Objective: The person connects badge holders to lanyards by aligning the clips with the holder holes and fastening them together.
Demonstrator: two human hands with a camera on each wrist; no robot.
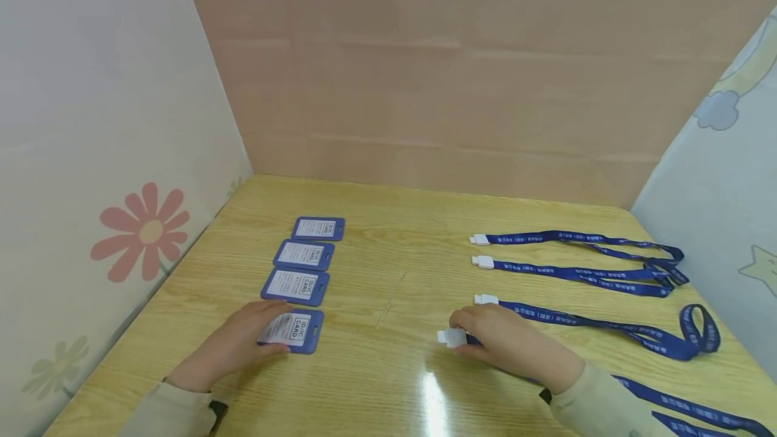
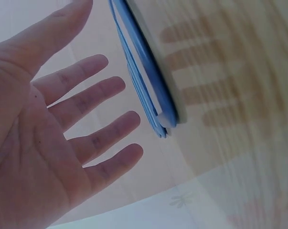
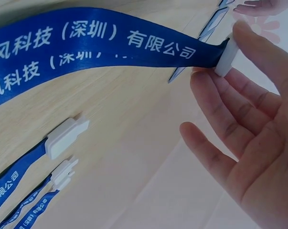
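Note:
My left hand (image 1: 239, 339) is spread around the left part of the nearest blue badge holder (image 1: 311, 332), thumb on its near side and fingers on its far side. In the left wrist view, the fingers (image 2: 105, 129) are straight and stand apart from the blue holder edges (image 2: 155, 81). On the right, my right hand (image 1: 516, 346) pinches the white plastic clip (image 1: 452, 338) of the nearest blue lanyard (image 1: 668, 400) between thumb and fingers. The right wrist view has that clip (image 3: 226, 59) lifted, its printed strap (image 3: 101, 38) arching away to the left.
Three more badge holders (image 1: 303, 255) lie in a column beyond my left hand. Three other lanyards (image 1: 540, 238) lie side by side at the right, white clips pointing left. Walls (image 1: 425, 86) enclose the wooden table (image 1: 388, 221) at the back and both sides.

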